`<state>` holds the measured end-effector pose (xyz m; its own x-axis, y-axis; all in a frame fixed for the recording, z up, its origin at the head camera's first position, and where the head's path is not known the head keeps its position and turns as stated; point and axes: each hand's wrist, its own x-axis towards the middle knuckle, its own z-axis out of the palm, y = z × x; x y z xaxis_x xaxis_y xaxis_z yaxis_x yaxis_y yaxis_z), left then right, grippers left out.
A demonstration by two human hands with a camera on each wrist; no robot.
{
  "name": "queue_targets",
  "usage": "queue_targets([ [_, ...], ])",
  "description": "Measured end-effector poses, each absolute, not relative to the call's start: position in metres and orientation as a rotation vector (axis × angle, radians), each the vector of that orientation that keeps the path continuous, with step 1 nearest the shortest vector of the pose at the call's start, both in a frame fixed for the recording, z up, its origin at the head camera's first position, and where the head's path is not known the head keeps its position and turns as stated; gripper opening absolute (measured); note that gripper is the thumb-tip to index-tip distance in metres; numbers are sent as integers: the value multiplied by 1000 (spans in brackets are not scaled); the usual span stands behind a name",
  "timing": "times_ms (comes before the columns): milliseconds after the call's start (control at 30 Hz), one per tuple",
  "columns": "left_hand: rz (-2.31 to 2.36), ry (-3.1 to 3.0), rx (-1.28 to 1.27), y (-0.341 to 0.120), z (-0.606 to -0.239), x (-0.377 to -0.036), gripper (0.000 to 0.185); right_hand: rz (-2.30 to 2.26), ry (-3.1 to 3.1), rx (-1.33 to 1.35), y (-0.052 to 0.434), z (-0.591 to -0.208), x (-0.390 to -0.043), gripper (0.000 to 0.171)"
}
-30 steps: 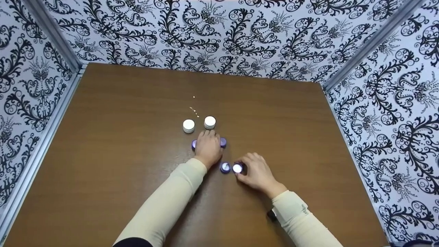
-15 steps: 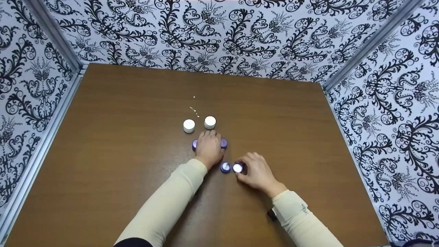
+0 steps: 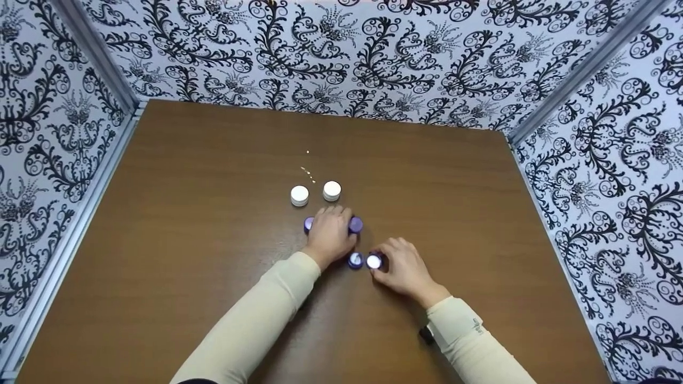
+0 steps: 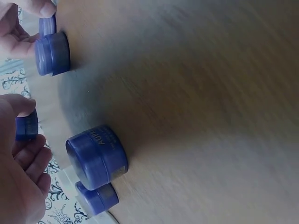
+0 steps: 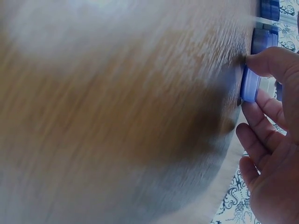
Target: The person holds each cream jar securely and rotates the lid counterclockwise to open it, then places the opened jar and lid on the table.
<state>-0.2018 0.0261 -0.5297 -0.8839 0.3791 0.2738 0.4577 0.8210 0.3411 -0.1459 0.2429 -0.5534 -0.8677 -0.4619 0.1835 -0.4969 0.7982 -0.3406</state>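
- Carrying everything is a brown wood-grain surface (image 3: pixel 213 240), walled round by black-and-white patterned panels (image 3: pixel 347 48); its smooth top is likely letting small hard things slide easily.
- Reaching in from the near edge are two arms in cream sleeves (image 3: pixel 256 320).
- Lying palm down over the middle is the left hand (image 3: pixel 331 234), its grip spread between two small purple jars (image 3: pixel 355 225), one peeking out at each side; in the left wrist view the thumb is touching one of them, but I cannot tell whether the fingers are really closing on either.
- Working just to the right and nearer is the right hand (image 3: pixel 403 269), its grip narrow, thumb and fingers pinching the side wall of a purple jar with a white top (image 3: pixel 374 261).
- Sitting just beside that jar is another small purple jar with a pale top (image 3: pixel 355 260), touching or almost touching it.
- Standing a little beyond the left hand are two white jars (image 3: pixel 300 195), near each other but apart.
- Looking squat, round and rigid, these jars are probably handling as light, hard plastic, a bit slippery; taking hold across the side wall with thumb and fingertips seems soundest.
- Lying further back are a few tiny pale specks (image 3: pixel 308 170), too small to identify.
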Motion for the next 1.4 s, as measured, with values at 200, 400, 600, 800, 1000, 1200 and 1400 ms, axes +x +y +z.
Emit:
queue_targets([
  [200,-677,-2736,-682,21,-530,-191,33,584,-2881,781,246,-553,-145,34],
  [400,-709,-2743,-667,16,-531,-183,36,566,-2878,779,247,-551,-144,36],
  [600,-713,-2732,-658,14,-535,-178,36,559,-2903,781,248,-548,-143,39],
  [800,-707,-2698,-649,13,-534,-177,35,645,-2878,775,244,-540,-148,34],
  [1000,-718,-2673,-654,14,-534,-176,35,712,-2852,722,228,-523,-158,32],
  [1200,-705,-2676,-678,15,-534,-175,36,773,-2852,702,210,-513,-169,36],
  [1400,-684,-2671,-694,16,-532,-175,34,800,-2896,627,202,-511,-173,31],
])
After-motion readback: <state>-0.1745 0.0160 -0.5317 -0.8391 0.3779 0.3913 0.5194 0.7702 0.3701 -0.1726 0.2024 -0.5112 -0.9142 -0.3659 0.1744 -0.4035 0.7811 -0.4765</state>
